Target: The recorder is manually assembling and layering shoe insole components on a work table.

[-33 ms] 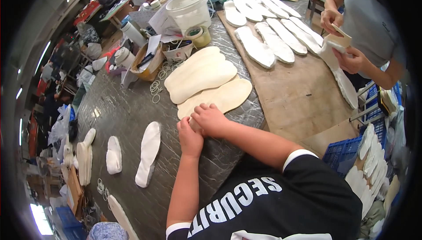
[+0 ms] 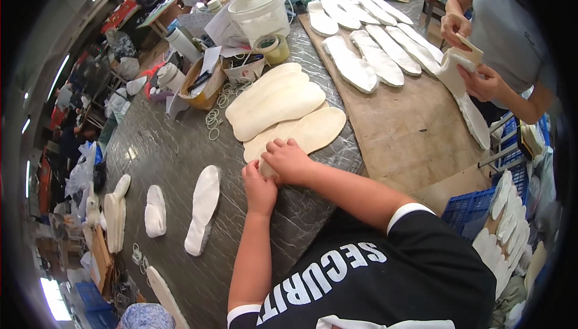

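Observation:
My left hand (image 2: 260, 191) and my right hand (image 2: 288, 161) meet at the near edge of a loose pile of cream insoles (image 2: 277, 101). Both have their fingers bent and closed around a small pale piece (image 2: 268, 171) that shows only as a sliver between them; the fingers hide the rest. The lowest insole (image 2: 316, 130) of the pile reaches out to the right, just beyond my right knuckles. To the left of my left hand, a white fluffy insole (image 2: 203, 208) lies by itself on the dark table, with a shorter, folded-looking white one (image 2: 155, 211) farther left.
A co-worker (image 2: 503, 34) at the right holds a cream piece and a white insole (image 2: 463, 100). White insoles lie in rows on a brown board (image 2: 409, 136). A white bucket (image 2: 259, 15), tape rolls (image 2: 272, 49), a box of tools (image 2: 203, 85) and rubber bands (image 2: 213, 125) stand or lie beyond the pile.

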The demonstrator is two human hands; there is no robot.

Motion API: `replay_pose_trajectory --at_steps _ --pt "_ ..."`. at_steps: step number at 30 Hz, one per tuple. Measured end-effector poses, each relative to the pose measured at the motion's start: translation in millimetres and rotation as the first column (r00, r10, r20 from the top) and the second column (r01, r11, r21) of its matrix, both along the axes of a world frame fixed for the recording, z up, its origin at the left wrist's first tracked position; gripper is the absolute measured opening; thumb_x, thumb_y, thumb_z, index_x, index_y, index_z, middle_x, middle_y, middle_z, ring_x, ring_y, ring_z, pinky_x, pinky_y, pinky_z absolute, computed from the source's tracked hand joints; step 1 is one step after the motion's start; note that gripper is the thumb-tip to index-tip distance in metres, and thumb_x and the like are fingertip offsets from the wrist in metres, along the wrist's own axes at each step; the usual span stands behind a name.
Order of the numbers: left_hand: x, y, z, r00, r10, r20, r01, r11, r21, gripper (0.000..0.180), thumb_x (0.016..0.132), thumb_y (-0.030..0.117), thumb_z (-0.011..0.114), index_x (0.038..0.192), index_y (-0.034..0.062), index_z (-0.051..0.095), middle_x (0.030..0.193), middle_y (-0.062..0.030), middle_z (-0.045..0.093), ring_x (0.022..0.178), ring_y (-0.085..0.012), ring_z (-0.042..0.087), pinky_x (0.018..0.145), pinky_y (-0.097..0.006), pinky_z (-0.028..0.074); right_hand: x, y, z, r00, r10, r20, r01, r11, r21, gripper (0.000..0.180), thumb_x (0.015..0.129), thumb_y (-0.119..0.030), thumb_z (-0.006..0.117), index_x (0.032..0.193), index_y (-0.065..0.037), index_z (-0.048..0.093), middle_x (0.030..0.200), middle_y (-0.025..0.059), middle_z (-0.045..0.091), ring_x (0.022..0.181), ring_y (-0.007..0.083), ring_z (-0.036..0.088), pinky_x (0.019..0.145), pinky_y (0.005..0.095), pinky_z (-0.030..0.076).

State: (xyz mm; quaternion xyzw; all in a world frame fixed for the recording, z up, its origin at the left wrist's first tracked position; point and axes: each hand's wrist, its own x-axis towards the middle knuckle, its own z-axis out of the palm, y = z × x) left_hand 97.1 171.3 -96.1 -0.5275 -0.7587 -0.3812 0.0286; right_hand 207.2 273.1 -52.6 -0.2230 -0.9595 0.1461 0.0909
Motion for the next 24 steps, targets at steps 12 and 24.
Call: replay_pose_trajectory --at_steps 12,24 --pt "-22.1 4.3 21.7 0.96 -0.01 0.281 0.087 0.96 -0.265 0.026 0.093 0.01 0.05 0.107 -0.0082 0.064 0.101 -0.0229 0.068 0.093 -0.0301 0.067 0.084 -0.038 0.05 -11.6 23.0 -18.9 0.993 0.057 -0.101 -0.058 0.998 -0.005 0.045 0.066 -0.038 0.081 0.097 -0.009 0.067 0.101 0.0091 0.063 0.102 0.0275 0.058 0.091 0.0464 0.036" --pt "-40.6 37.1 17.7 0.967 0.035 0.251 0.049 0.947 -0.318 0.02 0.078 0.011 0.072 0.072 -0.0062 0.066 0.061 -0.0152 0.063 0.05 -0.0191 0.06 0.05 -0.035 0.048 -4.8 23.1 -18.9 0.989 0.127 -0.081 -0.118 0.988 0.099 0.017 0.078 -0.027 0.068 0.085 -0.01 0.067 0.084 0.0061 0.065 0.093 0.0235 0.06 0.088 0.0414 0.036"
